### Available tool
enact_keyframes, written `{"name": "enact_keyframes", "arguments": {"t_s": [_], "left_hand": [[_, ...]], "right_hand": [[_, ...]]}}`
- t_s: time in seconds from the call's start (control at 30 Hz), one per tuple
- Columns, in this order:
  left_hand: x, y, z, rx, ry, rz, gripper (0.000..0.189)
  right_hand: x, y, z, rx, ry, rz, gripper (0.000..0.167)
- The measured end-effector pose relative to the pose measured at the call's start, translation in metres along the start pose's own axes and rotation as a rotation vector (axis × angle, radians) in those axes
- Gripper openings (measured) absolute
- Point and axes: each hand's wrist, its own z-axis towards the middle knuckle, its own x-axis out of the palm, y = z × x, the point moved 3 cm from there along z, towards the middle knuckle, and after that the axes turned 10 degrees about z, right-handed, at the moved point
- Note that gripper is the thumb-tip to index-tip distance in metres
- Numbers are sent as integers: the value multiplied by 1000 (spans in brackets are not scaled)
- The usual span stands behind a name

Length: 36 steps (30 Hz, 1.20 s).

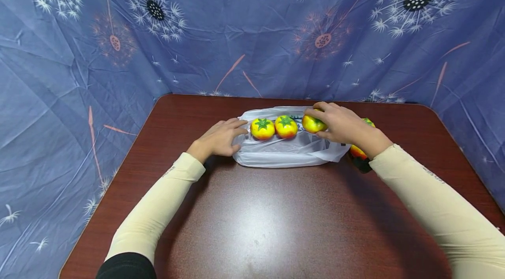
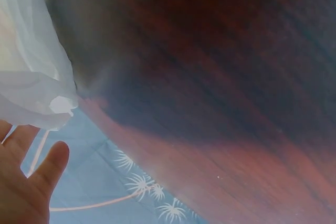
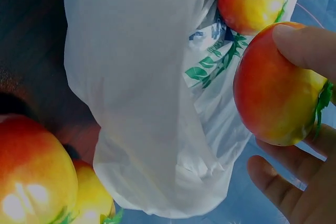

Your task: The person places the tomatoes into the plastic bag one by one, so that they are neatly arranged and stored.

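My right hand (image 1: 342,126) grips a yellow-and-red tomato (image 1: 313,124) with a green leafy top. It holds this tomato over the right end of a white plastic bag (image 1: 272,159) with green and blue print. Two more tomatoes sit side by side in the bag, one at the left (image 1: 262,129) and one at the middle (image 1: 286,126). At the bag's left end is my left hand (image 1: 223,137), fingers spread and fingertips right at the plastic edge. The left wrist view shows its thumb (image 2: 52,163) apart from the bag.
Beside the bag's right end lie other tomatoes (image 3: 34,169), partly hidden under my right wrist in the head view. The bag rests on a dark brown wooden table (image 1: 252,217). Behind the table hangs a blue cloth (image 1: 252,51) with a dandelion pattern.
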Motion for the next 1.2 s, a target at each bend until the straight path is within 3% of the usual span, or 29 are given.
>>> {"name": "enact_keyframes", "arguments": {"t_s": [0.67, 1.03, 1.2], "left_hand": [[-2, 4, 0, 9, 11, 44, 59], [-7, 7, 6, 49, 52, 140, 61], [-8, 8, 7, 45, 67, 124, 61]], "right_hand": [[12, -1, 10, 22, 31, 1, 67], [19, -5, 15, 15, 24, -22, 67], [22, -3, 19, -2, 48, -44, 68]]}}
